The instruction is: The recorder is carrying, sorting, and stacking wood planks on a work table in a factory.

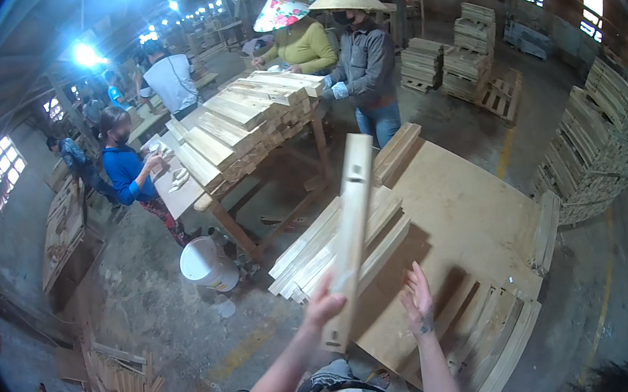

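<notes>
My left hand (pixel 322 305) grips a long pale wooden slat (pixel 351 226) near its lower end and holds it almost upright, its top tilted a little to the right. My right hand (pixel 418 302) is beside the slat's lower part with the fingers spread, apart from the wood and holding nothing. Behind the slat lies a stack of similar slats (pixel 313 258) on a large flat board table (pixel 462 202).
A second table (pixel 243 119) piled with slats stands ahead, with several people working around it, two in conical hats. A white bucket (pixel 204 264) sits on the floor to the left. Stacks of timber (pixel 594 141) line the right side. Scrap wood (pixel 122 380) lies at lower left.
</notes>
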Demonstrator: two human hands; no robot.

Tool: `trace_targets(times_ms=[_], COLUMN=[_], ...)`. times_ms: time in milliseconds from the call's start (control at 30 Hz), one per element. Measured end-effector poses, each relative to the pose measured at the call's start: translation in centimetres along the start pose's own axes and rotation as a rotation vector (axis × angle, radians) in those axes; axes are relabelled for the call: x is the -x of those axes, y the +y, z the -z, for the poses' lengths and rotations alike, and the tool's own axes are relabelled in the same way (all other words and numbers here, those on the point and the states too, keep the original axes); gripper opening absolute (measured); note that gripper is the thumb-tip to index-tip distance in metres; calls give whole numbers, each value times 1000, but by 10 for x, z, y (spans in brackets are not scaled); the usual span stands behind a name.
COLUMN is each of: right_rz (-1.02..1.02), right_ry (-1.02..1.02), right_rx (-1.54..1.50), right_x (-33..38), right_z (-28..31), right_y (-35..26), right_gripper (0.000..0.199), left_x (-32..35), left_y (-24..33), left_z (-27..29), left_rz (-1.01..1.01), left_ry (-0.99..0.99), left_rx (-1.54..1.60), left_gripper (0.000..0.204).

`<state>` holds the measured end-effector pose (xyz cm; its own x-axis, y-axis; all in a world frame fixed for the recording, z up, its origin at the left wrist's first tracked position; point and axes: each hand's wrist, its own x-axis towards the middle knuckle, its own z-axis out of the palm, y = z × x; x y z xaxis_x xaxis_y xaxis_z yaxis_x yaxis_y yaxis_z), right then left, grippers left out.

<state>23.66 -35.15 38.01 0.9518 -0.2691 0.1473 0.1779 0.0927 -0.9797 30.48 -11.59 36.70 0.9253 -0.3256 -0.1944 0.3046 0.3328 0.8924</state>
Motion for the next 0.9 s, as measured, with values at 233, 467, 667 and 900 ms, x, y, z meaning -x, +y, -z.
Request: trace_targets(times_ms=[233,467,667,900], right_rz=[-394,-419,-604,-918], right_ry=[199,310,774,855], right_rx=[-177,-275,-61,25], right_x=[102,186,183,238], right_z=[67,69,-20,-125], right_y=[76,153,223,189], right_gripper=[55,53,50,42], left_x=[-36,-133,-271,-390], left_y=[122,214,236,274], left_z=[174,256,405,441], left_rz=[-431,-462,-366,-37], left_ry=[134,563,864,1117], left_rx=[76,-222,-365,-1130], left_gripper=[69,60,92,100])
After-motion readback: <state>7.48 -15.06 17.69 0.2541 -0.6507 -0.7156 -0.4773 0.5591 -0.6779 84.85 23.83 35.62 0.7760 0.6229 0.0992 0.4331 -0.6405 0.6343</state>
